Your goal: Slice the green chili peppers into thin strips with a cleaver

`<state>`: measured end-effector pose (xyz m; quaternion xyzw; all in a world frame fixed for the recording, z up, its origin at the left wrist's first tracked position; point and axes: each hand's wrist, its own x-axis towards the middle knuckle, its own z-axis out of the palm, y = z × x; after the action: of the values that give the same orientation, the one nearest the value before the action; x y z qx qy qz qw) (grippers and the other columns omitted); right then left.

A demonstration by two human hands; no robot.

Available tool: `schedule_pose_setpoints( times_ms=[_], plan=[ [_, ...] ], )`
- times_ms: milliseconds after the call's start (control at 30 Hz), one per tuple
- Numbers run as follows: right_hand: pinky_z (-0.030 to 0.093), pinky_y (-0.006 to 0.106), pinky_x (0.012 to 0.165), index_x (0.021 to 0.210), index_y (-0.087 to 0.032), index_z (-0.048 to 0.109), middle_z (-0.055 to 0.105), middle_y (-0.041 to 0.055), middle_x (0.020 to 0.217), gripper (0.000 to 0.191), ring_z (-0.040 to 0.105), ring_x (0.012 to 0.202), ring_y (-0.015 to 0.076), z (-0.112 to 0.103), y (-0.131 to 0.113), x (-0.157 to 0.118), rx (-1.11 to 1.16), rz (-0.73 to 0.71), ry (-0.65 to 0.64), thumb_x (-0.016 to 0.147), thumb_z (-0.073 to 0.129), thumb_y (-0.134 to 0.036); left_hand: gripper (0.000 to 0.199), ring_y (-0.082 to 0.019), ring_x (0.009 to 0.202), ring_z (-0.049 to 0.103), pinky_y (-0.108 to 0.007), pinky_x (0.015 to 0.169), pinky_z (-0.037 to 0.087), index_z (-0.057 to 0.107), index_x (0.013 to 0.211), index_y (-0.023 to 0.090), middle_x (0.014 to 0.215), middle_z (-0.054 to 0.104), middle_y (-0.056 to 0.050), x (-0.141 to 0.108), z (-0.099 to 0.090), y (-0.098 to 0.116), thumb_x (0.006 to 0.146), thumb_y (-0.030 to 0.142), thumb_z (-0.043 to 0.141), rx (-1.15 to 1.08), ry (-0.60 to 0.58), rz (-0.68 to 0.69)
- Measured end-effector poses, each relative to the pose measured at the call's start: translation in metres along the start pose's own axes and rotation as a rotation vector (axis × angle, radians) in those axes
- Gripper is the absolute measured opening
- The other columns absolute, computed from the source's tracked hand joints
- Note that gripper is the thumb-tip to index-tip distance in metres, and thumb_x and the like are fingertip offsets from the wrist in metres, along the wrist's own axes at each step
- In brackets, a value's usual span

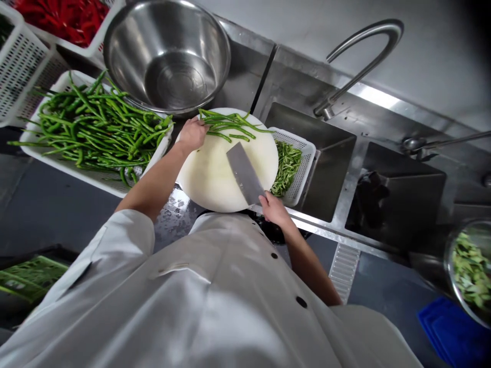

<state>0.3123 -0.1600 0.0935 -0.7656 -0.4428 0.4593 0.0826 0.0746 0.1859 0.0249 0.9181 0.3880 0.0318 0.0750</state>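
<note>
My left hand (194,135) closes round the near ends of a small bunch of long green chili peppers (230,124), at the back left of a round white cutting board (203,176). Their other ends fan out to the right over the board. In my right hand (273,208) is the handle of a cleaver (245,173), its broad blade slanting over the board's right half, apart from the peppers. Beyond the board's right edge, a white basket (307,163) holds cut green pieces (287,166). Whole green peppers (103,122) heap a white crate (95,184) on the left.
A large steel bowl (169,76) stands behind the board. Red peppers (69,20) fill a crate at the back left. To the right are two sink basins (330,179) under a curved faucet (364,71), and a steel pot (450,255) with cut greens.
</note>
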Motion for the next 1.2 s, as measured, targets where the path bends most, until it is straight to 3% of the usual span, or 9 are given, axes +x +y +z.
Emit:
schedule_pose_setpoints(
  times_ms=[133, 233, 333, 433, 633, 900, 1100, 1200],
  plan=[
    [0.046, 0.028, 0.055, 0.099, -0.026, 0.052, 0.050, -0.0087, 0.051, 0.020, 0.053, 0.040, 0.0169, -0.030, 0.040, -0.001, 0.107, 0.064, 0.092, 0.107, 0.038, -0.038, 0.022, -0.026, 0.105, 0.059, -0.042, 0.102, 0.045, 0.067, 0.096, 0.018, 0.096, 0.066, -0.010, -0.038, -0.006, 0.015, 0.105, 0.031, 0.053, -0.102, 0.148, -0.033],
    [0.047, 0.029, 0.058, 0.104, -0.023, 0.056, 0.055, -0.0058, 0.053, 0.026, 0.055, 0.042, 0.0176, -0.048, 0.058, -0.006, 0.072, 0.111, 0.190, 0.107, 0.036, -0.040, 0.017, -0.028, 0.100, 0.060, -0.047, 0.098, 0.048, 0.068, 0.100, 0.020, 0.099, 0.066, -0.010, -0.083, 0.000, 0.041, 0.102, 0.025, 0.052, -0.147, 0.203, -0.024],
    [0.050, 0.033, 0.069, 0.119, -0.017, 0.061, 0.071, 0.0057, 0.072, 0.035, 0.064, 0.056, 0.0218, -0.054, 0.056, -0.019, -0.169, 0.097, 0.281, 0.108, 0.035, -0.036, 0.025, -0.029, 0.097, 0.060, -0.049, 0.094, 0.050, 0.071, 0.103, 0.020, 0.100, 0.067, -0.011, -0.123, 0.019, 0.070, 0.101, 0.018, 0.046, -0.165, 0.200, 0.033],
    [0.050, 0.036, 0.080, 0.132, -0.012, 0.061, 0.078, 0.0163, 0.097, 0.041, 0.073, 0.081, 0.0288, -0.046, 0.040, -0.035, -0.441, 0.002, 0.208, 0.110, 0.035, -0.034, 0.032, -0.029, 0.097, 0.061, -0.047, 0.093, 0.051, 0.073, 0.105, 0.019, 0.103, 0.069, -0.013, -0.146, 0.039, 0.086, 0.102, 0.016, 0.042, -0.161, 0.195, 0.100],
    [0.048, 0.035, 0.082, 0.144, -0.015, 0.056, 0.078, 0.0173, 0.106, 0.044, 0.075, 0.099, 0.0317, -0.022, 0.001, -0.049, -0.700, -0.023, -0.067, 0.114, 0.032, -0.035, 0.027, -0.030, 0.110, 0.059, -0.049, 0.097, 0.049, 0.075, 0.116, 0.027, 0.114, 0.070, -0.012, -0.157, 0.048, 0.094, 0.102, 0.023, 0.052, -0.210, 0.145, 0.158],
    [0.045, 0.032, 0.075, 0.141, -0.017, 0.055, 0.079, 0.0141, 0.102, 0.038, 0.076, 0.097, 0.0304, -0.034, -0.023, -0.082, -0.736, -0.060, -0.181, 0.115, 0.033, -0.035, 0.025, -0.030, 0.105, 0.057, -0.048, 0.090, 0.046, 0.076, 0.105, 0.027, 0.108, 0.071, -0.012, -0.158, 0.052, 0.110, 0.100, 0.019, 0.053, -0.184, 0.173, 0.103],
    [0.046, 0.032, 0.076, 0.136, -0.017, 0.053, 0.078, 0.0168, 0.108, 0.034, 0.075, 0.101, 0.0293, -0.011, -0.044, -0.054, -0.700, -0.055, -0.192, 0.115, 0.031, -0.033, 0.025, -0.029, 0.104, 0.056, -0.046, 0.088, 0.045, 0.075, 0.105, 0.028, 0.104, 0.070, -0.010, -0.156, 0.056, 0.109, 0.102, 0.021, 0.051, -0.137, 0.186, 0.109],
    [0.046, 0.032, 0.077, 0.137, -0.017, 0.051, 0.077, 0.0169, 0.109, 0.034, 0.075, 0.101, 0.0298, -0.011, -0.052, -0.048, -0.697, -0.081, -0.174, 0.116, 0.031, -0.034, 0.025, -0.029, 0.104, 0.055, -0.045, 0.088, 0.046, 0.075, 0.106, 0.027, 0.104, 0.069, -0.009, -0.157, 0.058, 0.109, 0.103, 0.023, 0.050, -0.130, 0.192, 0.108]
  ],
)
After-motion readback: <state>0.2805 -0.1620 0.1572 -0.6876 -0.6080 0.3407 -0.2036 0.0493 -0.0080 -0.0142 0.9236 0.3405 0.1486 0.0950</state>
